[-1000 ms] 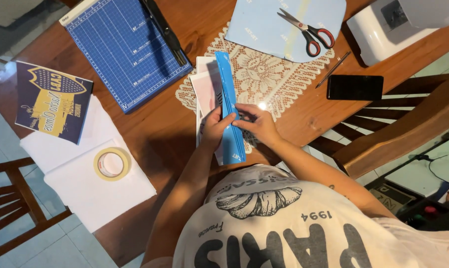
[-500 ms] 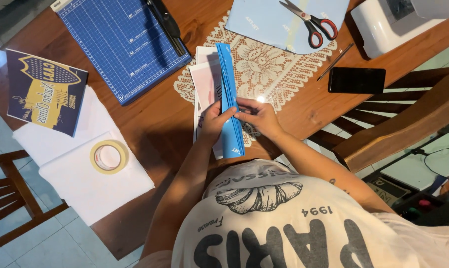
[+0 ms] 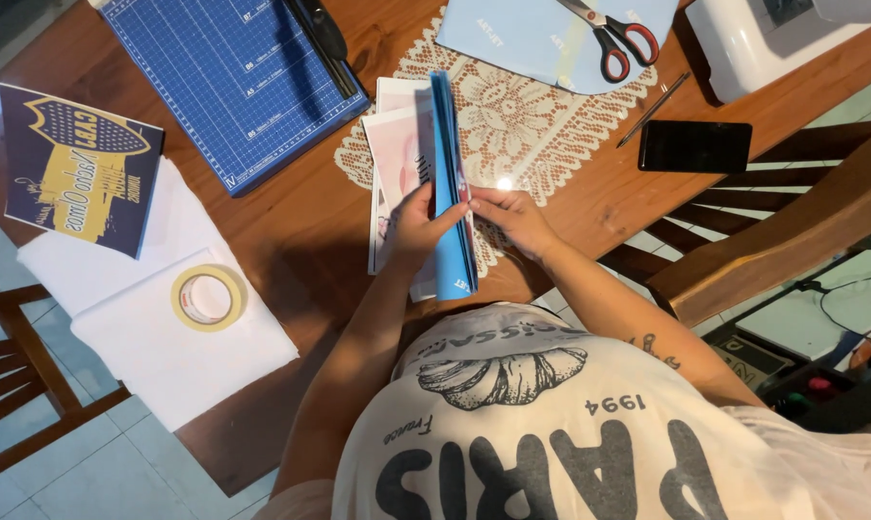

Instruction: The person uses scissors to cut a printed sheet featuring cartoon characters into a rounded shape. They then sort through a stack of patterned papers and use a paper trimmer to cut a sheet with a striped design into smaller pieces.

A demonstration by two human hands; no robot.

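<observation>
The left hand (image 3: 418, 229) and right hand (image 3: 512, 218) pinch a blue stack of sheets (image 3: 450, 183) between them — a second ago it lay flatter on the counter (image 3: 291, 231), now it stands tipped on edge, seemingly being squared up. Pinkish prints (image 3: 397, 159) lie just beside it on the lace doily (image 3: 522, 125). Farther off — the cutting mat (image 3: 223, 77), scissors (image 3: 613, 34).

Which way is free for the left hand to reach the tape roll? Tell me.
Probably yes: the left hand now grips the blue sheets, so it must let go first. The tape roll lies on white paper, with bare table between.
</observation>
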